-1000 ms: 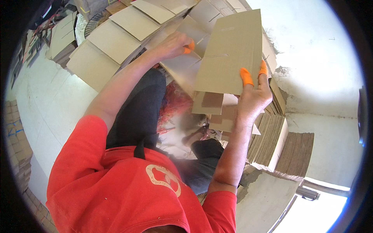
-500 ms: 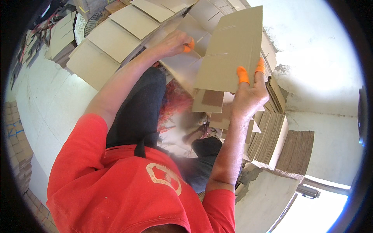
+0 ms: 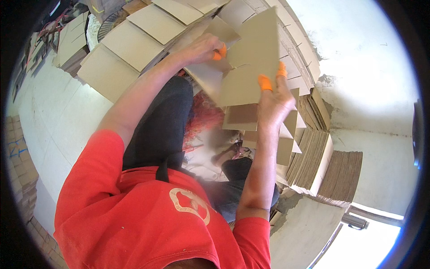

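Observation:
My right hand [image 3: 276,104] grips the lower right edge of a large flat cardboard sheet [image 3: 253,58], which has short slits cut into it. The sheet stands tilted in front of me. Orange covers sit on the thumb and a finger of that hand. Close to the sheet's left edge, my left hand [image 3: 204,48] is closed in a pinch, also with orange finger covers. A smaller cardboard piece [image 3: 222,30] shows behind its fingertips and seems held there; blur hides part of it. Below the sheet hang more cardboard pieces [image 3: 241,117], joined crosswise.
Overlapping cardboard sheets [image 3: 130,45] lie in rows at the far left. Upright stacks of cardboard [image 3: 309,157] stand at the right beside the white wall [image 3: 371,103]. Bundled cardboard [image 3: 20,161] is at the left rim. Red stringy scraps [image 3: 204,119] lie between my legs.
My right hand has carried the large sheet to the left, up against my left hand. My left hand has shifted only slightly to the right.

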Action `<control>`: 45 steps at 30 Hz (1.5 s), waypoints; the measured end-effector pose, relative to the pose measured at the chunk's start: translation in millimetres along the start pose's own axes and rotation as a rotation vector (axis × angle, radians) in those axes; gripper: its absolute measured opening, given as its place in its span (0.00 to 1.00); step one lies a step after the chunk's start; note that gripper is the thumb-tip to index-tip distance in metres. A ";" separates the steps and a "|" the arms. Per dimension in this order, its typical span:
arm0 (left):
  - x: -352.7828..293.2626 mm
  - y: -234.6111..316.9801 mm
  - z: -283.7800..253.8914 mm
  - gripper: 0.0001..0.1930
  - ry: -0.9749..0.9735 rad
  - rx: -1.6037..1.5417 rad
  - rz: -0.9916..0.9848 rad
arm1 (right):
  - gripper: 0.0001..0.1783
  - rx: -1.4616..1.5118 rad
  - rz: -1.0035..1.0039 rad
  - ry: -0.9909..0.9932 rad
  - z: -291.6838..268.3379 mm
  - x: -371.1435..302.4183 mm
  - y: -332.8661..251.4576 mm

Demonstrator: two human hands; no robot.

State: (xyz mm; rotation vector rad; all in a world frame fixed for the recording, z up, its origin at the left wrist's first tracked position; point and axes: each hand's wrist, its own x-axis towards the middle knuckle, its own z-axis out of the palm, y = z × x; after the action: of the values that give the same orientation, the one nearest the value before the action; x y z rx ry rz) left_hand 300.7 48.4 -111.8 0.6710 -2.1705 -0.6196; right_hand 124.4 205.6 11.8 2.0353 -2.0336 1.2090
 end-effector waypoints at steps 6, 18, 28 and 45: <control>7.5 18.2 -6.5 0.06 -0.061 0.068 -0.029 | 0.29 0.025 0.145 -0.199 28.2 -6.9 14.7; 16.3 12.7 -2.9 0.08 -0.070 0.051 -0.142 | 0.27 -0.111 -0.103 -0.298 85.6 -38.6 65.0; 20.3 41.3 -0.6 0.46 -0.260 0.456 0.121 | 0.30 -0.786 -0.038 0.198 -22.6 28.6 187.8; 152.1 5.0 52.5 0.22 -0.587 0.422 0.230 | 0.09 -0.503 0.071 -0.426 -37.0 -30.7 179.5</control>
State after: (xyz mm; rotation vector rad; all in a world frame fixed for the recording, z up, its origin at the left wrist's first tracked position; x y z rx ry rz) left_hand 172.1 -33.3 -59.8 0.4722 -2.9225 -0.2468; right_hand -43.3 223.6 -66.4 2.0843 -2.2839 0.2161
